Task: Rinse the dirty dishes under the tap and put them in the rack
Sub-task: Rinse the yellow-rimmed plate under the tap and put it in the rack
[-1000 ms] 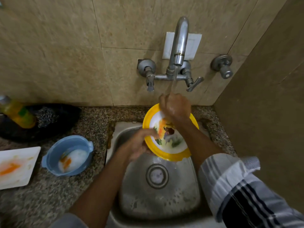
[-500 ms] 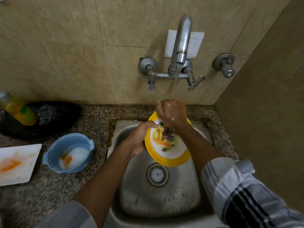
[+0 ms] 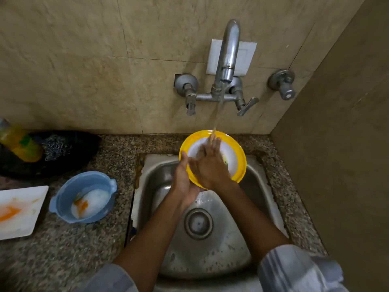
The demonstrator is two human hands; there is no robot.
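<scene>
A yellow-rimmed white plate [image 3: 235,157] is tilted over the steel sink [image 3: 259,186], under the running tap [image 3: 228,57]. My left hand [image 3: 184,178] grips the plate's lower left rim. My right hand [image 3: 210,165] lies flat on the plate's face with fingers spread, in the water stream. Most of the plate's face looks white; a small green smear shows beside my right hand. A blue bowl [image 3: 63,199] with orange and white residue sits on the counter to the left. A white square plate [image 3: 25,224] with orange stains lies at the far left edge.
A yellow-green bottle [image 3: 20,144] and a steel scrubber [image 3: 56,147] rest on a black tray [image 3: 84,144] at the back left. Tiled walls close the back and the right side. The granite counter [image 3: 73,249] surrounds the sink. No rack is in view.
The food remains seen on the plate earlier are mostly gone. My right hand slid from the plate's top edge down onto its face, and the plate turned flatter toward the camera.
</scene>
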